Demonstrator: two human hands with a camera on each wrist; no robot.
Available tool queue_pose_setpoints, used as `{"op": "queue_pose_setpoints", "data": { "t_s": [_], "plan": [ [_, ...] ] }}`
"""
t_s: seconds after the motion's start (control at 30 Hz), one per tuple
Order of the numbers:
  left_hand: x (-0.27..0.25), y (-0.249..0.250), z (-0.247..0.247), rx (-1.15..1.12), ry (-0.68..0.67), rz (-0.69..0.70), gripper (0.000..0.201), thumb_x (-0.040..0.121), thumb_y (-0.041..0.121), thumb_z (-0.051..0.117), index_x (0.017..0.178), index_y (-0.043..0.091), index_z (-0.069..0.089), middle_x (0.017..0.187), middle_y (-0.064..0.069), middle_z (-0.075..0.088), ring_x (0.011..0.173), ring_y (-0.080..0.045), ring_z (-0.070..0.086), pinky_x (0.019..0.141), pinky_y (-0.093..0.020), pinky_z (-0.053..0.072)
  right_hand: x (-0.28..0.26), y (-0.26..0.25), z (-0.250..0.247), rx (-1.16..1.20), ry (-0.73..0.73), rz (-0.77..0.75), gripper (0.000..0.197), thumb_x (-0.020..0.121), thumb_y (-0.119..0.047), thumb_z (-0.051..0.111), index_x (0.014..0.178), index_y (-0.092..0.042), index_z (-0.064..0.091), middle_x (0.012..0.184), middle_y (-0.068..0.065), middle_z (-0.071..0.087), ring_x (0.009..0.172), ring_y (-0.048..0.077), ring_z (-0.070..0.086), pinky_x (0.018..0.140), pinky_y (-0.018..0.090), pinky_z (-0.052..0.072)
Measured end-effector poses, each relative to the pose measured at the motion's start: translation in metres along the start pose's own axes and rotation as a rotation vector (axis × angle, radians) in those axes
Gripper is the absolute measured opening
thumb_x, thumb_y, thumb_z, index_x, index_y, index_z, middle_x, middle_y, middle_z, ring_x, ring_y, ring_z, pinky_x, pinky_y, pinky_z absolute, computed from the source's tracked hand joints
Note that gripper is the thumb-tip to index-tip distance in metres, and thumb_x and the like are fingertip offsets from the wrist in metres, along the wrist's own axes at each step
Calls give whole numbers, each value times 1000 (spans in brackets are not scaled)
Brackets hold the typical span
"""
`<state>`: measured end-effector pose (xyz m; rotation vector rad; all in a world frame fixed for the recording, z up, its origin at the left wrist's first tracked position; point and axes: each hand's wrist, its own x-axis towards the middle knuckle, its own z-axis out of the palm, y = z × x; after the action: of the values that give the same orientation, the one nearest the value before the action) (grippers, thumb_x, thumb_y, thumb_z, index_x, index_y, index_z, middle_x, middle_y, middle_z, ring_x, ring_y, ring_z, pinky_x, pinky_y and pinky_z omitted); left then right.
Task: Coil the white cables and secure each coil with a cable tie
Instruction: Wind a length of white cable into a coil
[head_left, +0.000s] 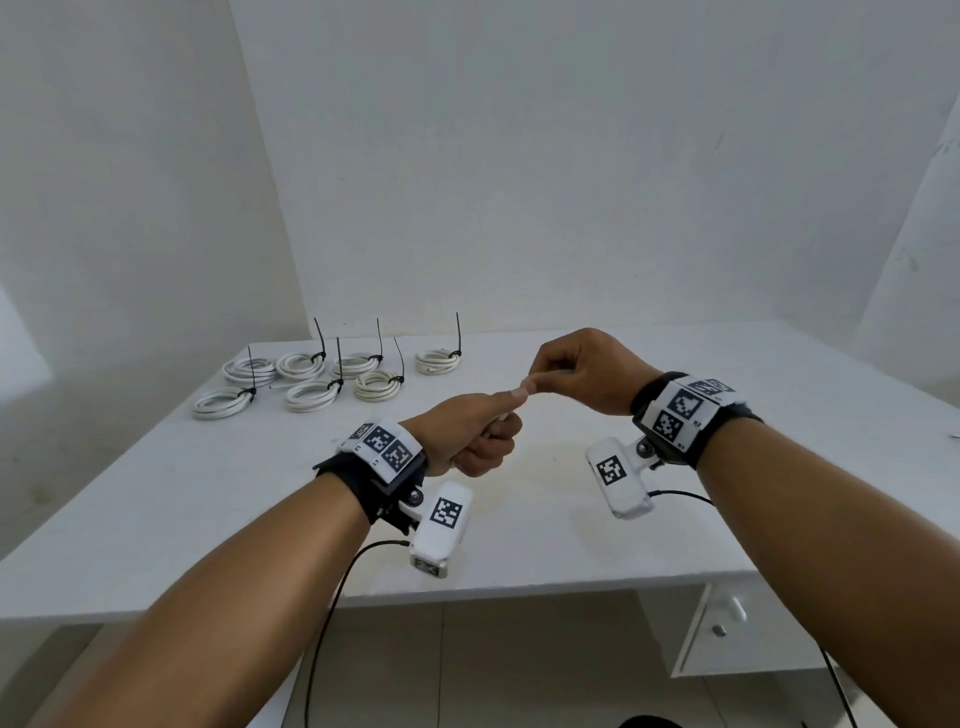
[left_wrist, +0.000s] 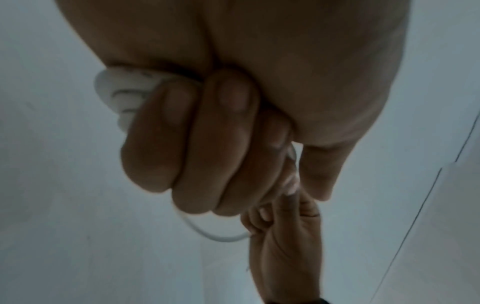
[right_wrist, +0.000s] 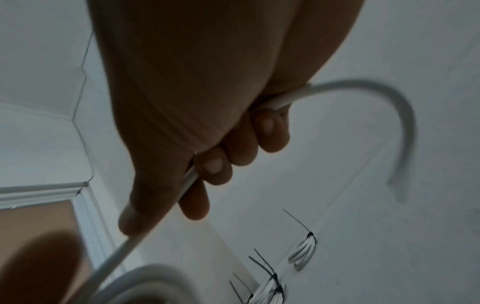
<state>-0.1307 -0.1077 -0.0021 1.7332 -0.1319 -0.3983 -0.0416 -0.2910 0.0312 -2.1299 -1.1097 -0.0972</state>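
Both hands are raised above the middle of the white table (head_left: 571, 545) and meet there. My left hand (head_left: 480, 436) is a closed fist round several loops of a white cable (left_wrist: 122, 92); the loops show at the fist's edge in the left wrist view. My right hand (head_left: 576, 371) grips the same cable's free length (right_wrist: 189, 179), which runs through its curled fingers. The loose end (right_wrist: 405, 123) curves out past the palm. Several finished white coils (head_left: 311, 382), each bound by a black cable tie (head_left: 318, 343) with its tail standing up, lie at the table's back left.
A white wall rises behind the table. A white drawer unit (head_left: 727, 629) stands under the table's right side. Black leads (head_left: 332, 613) hang from both wrist cameras over the front edge. A small object (head_left: 955, 435) lies at the far right edge.
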Motion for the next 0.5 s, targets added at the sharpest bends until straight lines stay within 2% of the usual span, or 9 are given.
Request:
{"op": "queue_pose_setpoints", "data": {
  "t_s": [0.13, 0.23, 0.3, 0.37, 0.5],
  "plan": [
    [-9, -2, 1, -187, -44, 68, 45, 88, 50, 44, 56, 23, 29, 42, 8, 20, 35, -6, 14, 40, -23, 7, -1, 15, -3, 70, 129, 23, 26, 89, -35, 70, 72, -16, 73, 54, 2, 41, 50, 11, 29, 47, 20, 25],
    [-13, 3, 6, -288, -43, 172, 44, 90, 47, 42, 54, 23, 32, 40, 9, 21, 33, -5, 15, 39, -22, 8, -1, 16, 8, 87, 149, 27, 31, 92, -42, 64, 68, -24, 72, 59, 12, 47, 54, 12, 38, 53, 24, 31],
    [-14, 10, 10, -328, -13, 256, 45, 91, 47, 41, 53, 24, 33, 39, 10, 21, 32, -5, 15, 40, -24, 7, 0, 14, 14, 127, 177, 52, 35, 95, -43, 59, 68, -25, 72, 58, 3, 51, 50, 3, 42, 55, 21, 35],
    [-16, 18, 11, -371, 26, 335, 46, 92, 48, 41, 53, 24, 33, 40, 10, 21, 32, -4, 16, 39, -23, 8, 1, 16, 22, 168, 187, 88, 40, 98, -46, 54, 67, -26, 71, 55, -9, 48, 46, 2, 41, 56, 23, 36],
    [-18, 35, 4, -512, 126, 485, 50, 99, 46, 37, 55, 23, 32, 40, 11, 23, 31, -3, 18, 39, -22, 8, -3, 18, 38, 171, 77, 134, 47, 103, -47, 40, 78, -25, 72, 51, -14, 46, 44, 2, 39, 55, 24, 35]
  ]
}}
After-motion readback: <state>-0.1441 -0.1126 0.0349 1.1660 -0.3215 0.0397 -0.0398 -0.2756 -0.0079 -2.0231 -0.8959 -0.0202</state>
